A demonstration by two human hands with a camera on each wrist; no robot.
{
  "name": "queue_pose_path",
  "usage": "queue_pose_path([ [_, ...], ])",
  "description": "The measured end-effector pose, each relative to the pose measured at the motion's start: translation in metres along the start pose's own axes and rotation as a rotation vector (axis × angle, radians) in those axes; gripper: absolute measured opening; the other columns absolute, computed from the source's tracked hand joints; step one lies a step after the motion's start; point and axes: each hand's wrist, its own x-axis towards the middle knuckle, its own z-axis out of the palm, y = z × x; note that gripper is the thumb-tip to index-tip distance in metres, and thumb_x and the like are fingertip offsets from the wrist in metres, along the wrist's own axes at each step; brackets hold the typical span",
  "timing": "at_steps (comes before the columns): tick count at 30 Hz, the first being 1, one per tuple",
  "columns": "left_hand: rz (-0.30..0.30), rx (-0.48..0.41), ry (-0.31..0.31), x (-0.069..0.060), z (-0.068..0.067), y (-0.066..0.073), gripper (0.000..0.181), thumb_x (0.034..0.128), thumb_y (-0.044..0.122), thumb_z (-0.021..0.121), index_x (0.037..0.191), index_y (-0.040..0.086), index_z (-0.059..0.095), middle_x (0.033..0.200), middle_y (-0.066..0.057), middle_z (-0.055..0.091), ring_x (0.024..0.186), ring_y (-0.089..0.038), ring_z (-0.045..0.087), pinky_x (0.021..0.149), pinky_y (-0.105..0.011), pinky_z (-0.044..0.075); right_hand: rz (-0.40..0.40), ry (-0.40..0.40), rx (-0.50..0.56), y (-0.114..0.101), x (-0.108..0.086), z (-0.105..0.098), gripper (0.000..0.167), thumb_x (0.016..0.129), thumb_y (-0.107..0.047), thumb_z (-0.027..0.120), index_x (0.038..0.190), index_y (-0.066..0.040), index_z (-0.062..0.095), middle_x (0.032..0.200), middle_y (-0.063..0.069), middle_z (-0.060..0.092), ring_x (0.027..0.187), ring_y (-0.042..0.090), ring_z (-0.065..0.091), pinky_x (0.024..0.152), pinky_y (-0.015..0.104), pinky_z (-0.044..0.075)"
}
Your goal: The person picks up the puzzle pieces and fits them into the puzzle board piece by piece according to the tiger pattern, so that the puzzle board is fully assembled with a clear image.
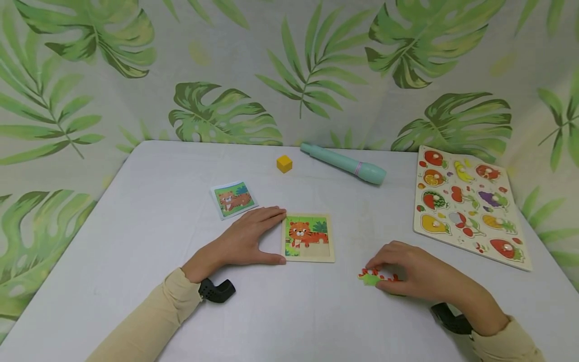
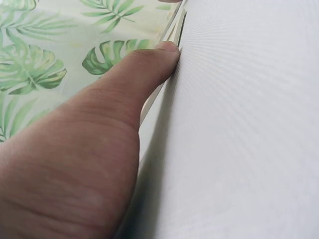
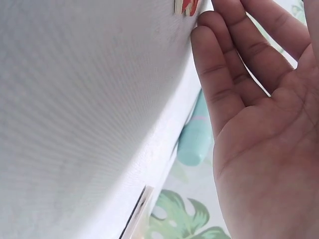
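Note:
My left hand [image 1: 246, 239] lies at the left side of a square wooden jigsaw puzzle [image 1: 307, 255] with a tiger picture. Its fingertips touch the upper left edge and its thumb the lower left corner. The puzzle's lower right part shows bare wood. To the right, my right hand [image 1: 409, 271] reaches over small red and green puzzle pieces [image 1: 371, 279], its bent index finger and thumb on either side of them. In the right wrist view a red piece [image 3: 187, 7] shows beside the fingers; the thumb is hidden there. Beyond the left hand lies a matching tiger picture card [image 1: 233, 199].
At the back are a yellow cube [image 1: 284, 164] and a teal stick-shaped object [image 1: 344, 163] with a thick end. A fruit peg puzzle board [image 1: 470, 206] lies at the right side. Leaf-patterned cloth [image 1: 316, 60] hangs behind the white table [image 1: 294, 317].

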Motion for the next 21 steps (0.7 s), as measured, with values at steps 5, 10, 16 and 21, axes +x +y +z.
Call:
queue_pose_path([
  [5,-0.002,-0.002,-0.004,0.0004,-0.0001,0.0001,0.100,0.0822,0.066,0.076,0.159,0.012,0.041,0.165,-0.001,0.038,0.153,-0.022,0.032,0.125,-0.050,0.027,-0.026,0.015,-0.006,0.0007,0.0015,-0.0001,0.027,0.090,-0.028,0.082,0.115,-0.036,0.072,0.107,-0.024,0.066,0.097,-0.001,0.059,0.083,0.024,0.056],
  [10,-0.002,-0.005,-0.006,0.0001,-0.0009,0.0012,0.100,0.0822,0.066,0.076,0.159,0.012,0.041,0.165,-0.001,0.038,0.154,-0.022,0.031,0.126,-0.049,0.026,-0.032,0.017,-0.007,0.0009,0.0030,-0.0012,0.027,0.090,-0.027,0.082,0.114,-0.035,0.072,0.107,-0.024,0.066,0.098,-0.001,0.059,0.083,0.024,0.056],
  [16,-0.002,0.001,-0.004,0.0000,-0.0013,0.0016,0.100,0.0820,0.066,0.076,0.159,0.012,0.041,0.165,-0.001,0.038,0.154,-0.022,0.031,0.126,-0.048,0.025,-0.018,0.005,-0.003,0.0000,0.0042,-0.0019,0.027,0.090,-0.027,0.083,0.114,-0.034,0.073,0.107,-0.024,0.067,0.097,-0.001,0.060,0.082,0.024,0.056],
  [21,-0.003,0.001,-0.007,0.0002,-0.0012,0.0012,0.101,0.0821,0.067,0.076,0.159,0.012,0.041,0.165,-0.001,0.038,0.154,-0.022,0.031,0.127,-0.048,0.025,0.001,-0.010,-0.001,-0.0018,0.0060,-0.0025,0.026,0.090,-0.028,0.082,0.113,-0.034,0.073,0.107,-0.023,0.066,0.097,-0.001,0.059,0.083,0.024,0.056],
])
